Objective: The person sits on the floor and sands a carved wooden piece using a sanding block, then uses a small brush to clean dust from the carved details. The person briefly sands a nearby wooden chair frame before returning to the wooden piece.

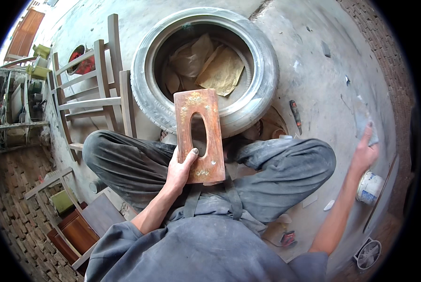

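Observation:
A reddish-brown wooden tissue box (184, 136) with a long oval slot in its face stands upright above my lap. Pale worn patches mark its two ends. My left hand (178, 171) grips it at the lower left, the thumb lying by the slot's lower end. Far out to the right, my right hand (364, 154) has its fingers on a pale blue-grey sheet (364, 123), slightly smeared; whether it is paper or cloth I cannot tell. Behind the box lies a big tyre (142, 89) with brownish paper sheets (222, 70) inside.
Wooden chair frames (112, 80) stand at the left. A screwdriver-like tool (295, 116) lies right of the tyre. Beside my right forearm is a white tub (370, 187), with a small fan-like round thing (368, 254) below. A red-and-black object (288, 238) lies near my right thigh.

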{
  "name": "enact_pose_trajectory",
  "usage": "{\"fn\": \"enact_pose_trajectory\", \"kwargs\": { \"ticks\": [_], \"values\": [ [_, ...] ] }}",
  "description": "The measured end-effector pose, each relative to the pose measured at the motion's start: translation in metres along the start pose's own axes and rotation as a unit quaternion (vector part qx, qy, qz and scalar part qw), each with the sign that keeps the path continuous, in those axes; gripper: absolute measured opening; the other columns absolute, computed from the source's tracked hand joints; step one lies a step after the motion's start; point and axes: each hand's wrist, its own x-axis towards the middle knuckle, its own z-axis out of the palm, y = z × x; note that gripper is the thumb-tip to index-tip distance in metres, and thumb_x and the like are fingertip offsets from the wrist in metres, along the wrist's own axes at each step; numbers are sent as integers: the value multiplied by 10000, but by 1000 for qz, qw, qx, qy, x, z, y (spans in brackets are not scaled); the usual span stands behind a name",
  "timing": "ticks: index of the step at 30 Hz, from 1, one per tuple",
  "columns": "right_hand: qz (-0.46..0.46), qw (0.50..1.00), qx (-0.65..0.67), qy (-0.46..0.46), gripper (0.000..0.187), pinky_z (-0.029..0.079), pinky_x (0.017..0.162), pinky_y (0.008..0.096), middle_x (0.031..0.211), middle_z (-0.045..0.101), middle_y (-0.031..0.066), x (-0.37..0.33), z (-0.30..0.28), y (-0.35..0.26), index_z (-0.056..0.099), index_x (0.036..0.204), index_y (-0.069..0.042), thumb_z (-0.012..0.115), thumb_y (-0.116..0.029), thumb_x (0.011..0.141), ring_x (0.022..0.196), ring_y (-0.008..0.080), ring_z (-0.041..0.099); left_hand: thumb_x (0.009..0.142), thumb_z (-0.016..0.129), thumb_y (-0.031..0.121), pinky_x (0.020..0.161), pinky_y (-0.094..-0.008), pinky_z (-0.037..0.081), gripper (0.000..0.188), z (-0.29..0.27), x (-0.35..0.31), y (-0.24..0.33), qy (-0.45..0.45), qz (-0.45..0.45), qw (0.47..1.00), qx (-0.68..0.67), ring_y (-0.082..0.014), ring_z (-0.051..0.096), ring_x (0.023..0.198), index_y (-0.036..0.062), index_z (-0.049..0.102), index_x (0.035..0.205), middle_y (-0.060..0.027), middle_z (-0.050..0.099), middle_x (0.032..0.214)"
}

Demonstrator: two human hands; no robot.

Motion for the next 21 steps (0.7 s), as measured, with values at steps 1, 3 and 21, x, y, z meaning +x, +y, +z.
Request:
{"fn": "enact_pose_trajectory", "kwargs": {
  "ticks": [1, 3, 21],
  "values": [
    [37, 999, -24, -5, 451, 567, 868, 388, 1050, 799, 166, 0, 3, 60, 755, 1236, 50, 631, -364, 1106, 923, 253, 739, 1038, 754, 345, 1025, -333, 503, 558, 5, 2, 1, -13, -6, 1000, 11, -154, 634, 1136, 9, 576, 1447, -70, 682, 1262],
    [64, 992, -102, -33, 479, 569, 849, 399, 1018, 789, 142, -47, 32, 129, 764, 1170, 56, 647, -403, 1096, 885, 241, 721, 1045, 740, 366, 993, -322, 504, 513, 4, 4, 2, -8, 12, 999, 35, -142, 626, 1084, 14, 603, 1393, -52, 677, 1204],
    [338, 919, -9, -203, 411, 535, 936, 524, 1054, 754, 237, -410, 193, 167, 718, 1155, 5, 758, -348, 948, 1019, 435, 702, 1064, 674, 414, 1025, -369, 578, 496, -38, 51, -4, -39, -70, 997, -2, -199, 725, 1134, 59, 633, 1408, -52, 735, 1275]
  ]
}}
